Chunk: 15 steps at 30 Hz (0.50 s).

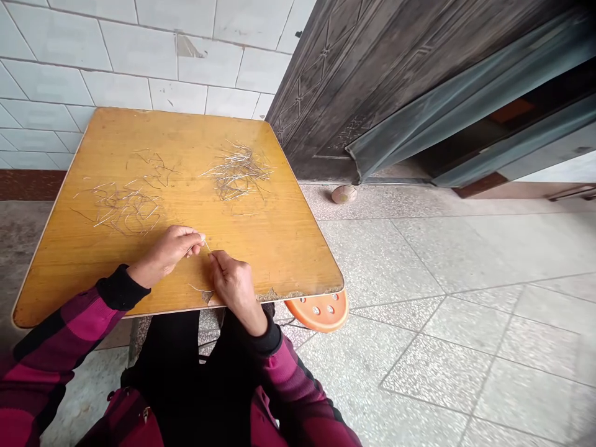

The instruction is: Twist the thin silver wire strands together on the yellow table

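Note:
Near the front of the wooden table [274,242], my left hand [174,248] pinches a thin wire [207,246] between thumb and fingertips. The same wire runs the short gap to my right hand [231,279], whose fingers are closed around its other end. Beyond my left hand lies a loose spread of bent, tangled wires [125,208]. A denser heap of straighter wires [239,171] sits at the back right of the tabletop. One single wire [200,288] rests by the front edge, left of my right hand.
An orange stool [321,310] with holes shows under the table's front right corner. The table's front edge is chipped. White wall tiles [135,49] stand behind it, and a dark carved door [321,93] is at the right. A ball [344,194] lies on the floor.

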Tool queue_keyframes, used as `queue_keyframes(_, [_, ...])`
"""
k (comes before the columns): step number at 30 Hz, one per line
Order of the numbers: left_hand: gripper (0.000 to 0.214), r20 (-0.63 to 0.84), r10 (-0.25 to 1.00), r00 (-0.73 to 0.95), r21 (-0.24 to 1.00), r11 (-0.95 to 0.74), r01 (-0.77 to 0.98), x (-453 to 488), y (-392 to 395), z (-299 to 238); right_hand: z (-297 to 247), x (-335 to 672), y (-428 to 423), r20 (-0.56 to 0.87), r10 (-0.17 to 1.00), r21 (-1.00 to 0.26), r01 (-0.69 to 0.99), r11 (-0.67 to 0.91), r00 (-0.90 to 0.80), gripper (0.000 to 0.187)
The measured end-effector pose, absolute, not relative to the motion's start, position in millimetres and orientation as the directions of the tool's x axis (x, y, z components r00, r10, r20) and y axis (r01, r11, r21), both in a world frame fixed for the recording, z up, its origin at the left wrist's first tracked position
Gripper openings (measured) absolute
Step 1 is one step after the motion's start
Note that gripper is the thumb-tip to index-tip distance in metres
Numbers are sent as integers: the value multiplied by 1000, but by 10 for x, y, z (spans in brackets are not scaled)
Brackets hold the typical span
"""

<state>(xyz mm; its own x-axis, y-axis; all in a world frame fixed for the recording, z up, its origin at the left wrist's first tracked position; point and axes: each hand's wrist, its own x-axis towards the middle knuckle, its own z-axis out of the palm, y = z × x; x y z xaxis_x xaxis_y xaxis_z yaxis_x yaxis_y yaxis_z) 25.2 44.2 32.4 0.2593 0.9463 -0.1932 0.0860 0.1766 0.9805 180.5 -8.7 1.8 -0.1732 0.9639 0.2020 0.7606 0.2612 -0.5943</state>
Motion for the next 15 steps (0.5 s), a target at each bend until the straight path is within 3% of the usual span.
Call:
queue_keyframes(5, [23,-215,952,218,974,226,-30,185,525,289,-40,1827,-144,218,959,-678,679,283,-182,29])
queue_keyframes(15, [22,-265,948,176,945,292,-150,110,609,254,-97,1883,-303,244,952,-647,701,300,-182,34])
